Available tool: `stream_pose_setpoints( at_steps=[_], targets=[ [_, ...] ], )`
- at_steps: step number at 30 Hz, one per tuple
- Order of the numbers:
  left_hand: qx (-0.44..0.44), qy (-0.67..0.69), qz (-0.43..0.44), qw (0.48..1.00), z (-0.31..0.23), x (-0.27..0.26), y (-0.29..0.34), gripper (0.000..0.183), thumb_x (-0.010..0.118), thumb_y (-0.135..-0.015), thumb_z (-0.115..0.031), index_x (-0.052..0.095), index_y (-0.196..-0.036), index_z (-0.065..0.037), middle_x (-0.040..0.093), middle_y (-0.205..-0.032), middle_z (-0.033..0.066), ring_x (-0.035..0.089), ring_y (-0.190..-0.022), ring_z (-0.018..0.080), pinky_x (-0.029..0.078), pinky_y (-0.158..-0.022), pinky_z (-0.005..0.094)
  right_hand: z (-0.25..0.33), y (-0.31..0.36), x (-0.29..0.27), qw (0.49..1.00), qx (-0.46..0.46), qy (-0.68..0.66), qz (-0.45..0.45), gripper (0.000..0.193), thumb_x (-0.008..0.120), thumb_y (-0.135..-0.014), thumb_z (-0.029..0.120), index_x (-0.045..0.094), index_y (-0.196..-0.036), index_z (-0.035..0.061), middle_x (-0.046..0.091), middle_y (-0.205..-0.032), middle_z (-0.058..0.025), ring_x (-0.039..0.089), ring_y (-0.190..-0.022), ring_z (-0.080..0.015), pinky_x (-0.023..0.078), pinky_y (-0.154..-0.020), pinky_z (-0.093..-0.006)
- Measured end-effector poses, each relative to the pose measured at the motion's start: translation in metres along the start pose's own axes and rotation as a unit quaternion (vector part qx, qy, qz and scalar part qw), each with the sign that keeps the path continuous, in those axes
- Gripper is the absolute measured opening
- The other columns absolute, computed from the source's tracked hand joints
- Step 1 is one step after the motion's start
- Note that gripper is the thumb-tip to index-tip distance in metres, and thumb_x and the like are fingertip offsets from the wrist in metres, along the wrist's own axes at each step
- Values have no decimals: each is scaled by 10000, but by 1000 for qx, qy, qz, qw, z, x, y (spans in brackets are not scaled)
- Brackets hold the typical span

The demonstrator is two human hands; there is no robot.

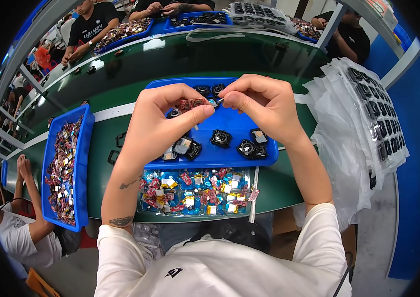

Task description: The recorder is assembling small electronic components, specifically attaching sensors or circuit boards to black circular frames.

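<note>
My left hand point(158, 123) is closed round a small red circuit board point(190, 104), holding it between thumb and fingers. Close by, my right hand point(272, 111) pinches a tiny thing at the board's right end, too small to make out. Both hands are above a blue tray point(210, 165). Inside it lie black round-faced housings, among them a single housing point(221, 138) near the middle and a pair of housings point(252, 149) at the right. Another housing point(192, 149), with a silvery square part beside it, sits partly below my left hand.
Nearest me is a clear tray point(195, 214) of red boards with small silvery cells. A long blue bin point(85, 163) of similar parts stands left on the green table point(111, 190). Stacked trays of black housings point(375, 116) with plastic sheeting point(326, 101) are right. Co-workers sit opposite and left.
</note>
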State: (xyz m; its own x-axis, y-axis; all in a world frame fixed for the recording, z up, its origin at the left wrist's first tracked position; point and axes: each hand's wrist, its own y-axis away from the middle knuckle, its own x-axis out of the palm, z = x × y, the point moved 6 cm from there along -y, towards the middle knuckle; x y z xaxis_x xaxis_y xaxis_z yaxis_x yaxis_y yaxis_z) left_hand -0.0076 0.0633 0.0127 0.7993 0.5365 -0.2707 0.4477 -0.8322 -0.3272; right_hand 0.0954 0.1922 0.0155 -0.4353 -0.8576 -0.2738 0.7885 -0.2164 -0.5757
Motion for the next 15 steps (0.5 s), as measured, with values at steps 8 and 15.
stream_pose_setpoints(
  at_steps=[8, 15],
  targets=[
    [197, -201, -47, 959, -23, 0, 7, 103, 719, -766, -72, 676, -819, 6, 642, -737, 51, 590, -646, 81, 465, -571, 210, -8, 1, 6, 985, 104, -140, 4, 157, 654, -861, 145, 648, -849, -12, 652, -756, -58, 606, -688, -88, 482, -618, -210],
    [43, 69, 5, 997, -1, 4, 1, 154, 698, -813, -117, 662, -846, 30, 640, -763, 49, 583, -669, 70, 470, -585, 199, -15, 8, 15, 963, 130, -235, 36, 201, 630, -886, 225, 620, -837, 31, 634, -745, -42, 583, -644, -80, 458, -568, -199]
  ],
)
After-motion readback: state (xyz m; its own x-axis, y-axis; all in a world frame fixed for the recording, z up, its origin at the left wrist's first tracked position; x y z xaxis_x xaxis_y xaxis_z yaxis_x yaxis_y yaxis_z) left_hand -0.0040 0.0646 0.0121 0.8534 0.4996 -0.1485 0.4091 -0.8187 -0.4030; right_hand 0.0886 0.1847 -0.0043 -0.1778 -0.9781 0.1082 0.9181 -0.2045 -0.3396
